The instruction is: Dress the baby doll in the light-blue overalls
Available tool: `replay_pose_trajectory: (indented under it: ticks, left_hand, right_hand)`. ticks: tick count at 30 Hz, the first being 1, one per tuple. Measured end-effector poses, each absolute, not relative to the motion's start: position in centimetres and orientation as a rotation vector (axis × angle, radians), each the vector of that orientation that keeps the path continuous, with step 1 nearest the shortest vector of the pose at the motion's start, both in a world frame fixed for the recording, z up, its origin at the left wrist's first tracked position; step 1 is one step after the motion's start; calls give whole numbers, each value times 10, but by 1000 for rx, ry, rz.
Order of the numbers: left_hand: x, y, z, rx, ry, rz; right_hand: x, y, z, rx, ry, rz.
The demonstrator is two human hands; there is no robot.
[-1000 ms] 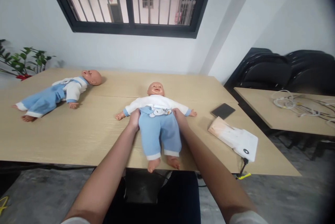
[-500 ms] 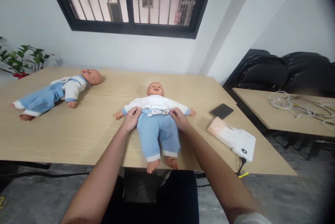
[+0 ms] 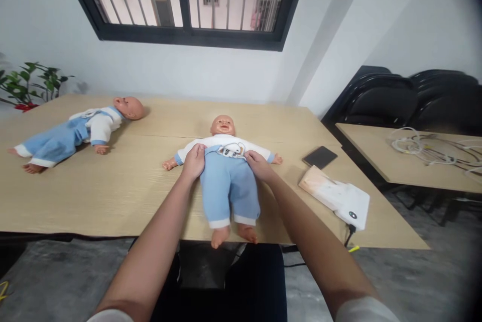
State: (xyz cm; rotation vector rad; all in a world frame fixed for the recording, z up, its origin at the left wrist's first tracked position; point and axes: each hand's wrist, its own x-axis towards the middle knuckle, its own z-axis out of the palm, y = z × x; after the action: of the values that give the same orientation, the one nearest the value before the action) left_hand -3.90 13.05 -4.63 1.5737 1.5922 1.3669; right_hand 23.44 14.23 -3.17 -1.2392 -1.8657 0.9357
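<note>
A baby doll (image 3: 227, 176) in a white top and light blue trousers lies on its back at the near edge of a wooden table (image 3: 124, 196), feet over the edge. My left hand (image 3: 194, 162) is closed on the trousers' waist at the doll's right side. My right hand (image 3: 258, 165) grips the waist at the other side. The bib with a small animal picture lies flat on the doll's chest between my hands.
A second doll (image 3: 71, 131) in the same clothes lies at the far left of the table. A dark phone (image 3: 320, 156) and a white device (image 3: 337, 196) with a cable lie to the right. A plant (image 3: 28, 83), black chairs (image 3: 399, 98) and a side table with cables (image 3: 429, 146) stand around.
My hands have drawn the blue bib of the trousers up over the doll's belly to its chest. The picture on the bib now shows flat.
</note>
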Motion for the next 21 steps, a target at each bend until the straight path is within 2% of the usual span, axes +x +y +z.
replay_pose_trajectory:
  ticks: [4, 8, 13, 17, 21]
  left_hand:
    - [-43, 130, -61, 1455, 1722, 1343]
    - [-50, 115, -60, 1470, 1588, 1380]
    - [-54, 110, -47, 1652, 1460, 1320]
    - [-46, 123, -38, 1428, 1443, 1506]
    - [-38, 126, -29, 1338, 1282, 1495]
  right_hand:
    - [230, 144, -46, -1341, -1713, 904]
    - [239, 141, -49, -1320, -1519, 1091]
    - [245, 138, -34, -1122, -1687, 1132]
    - [229, 141, -16, -999, -1769, 1103]
    - [217, 142, 2, -968, -1917, 1172]
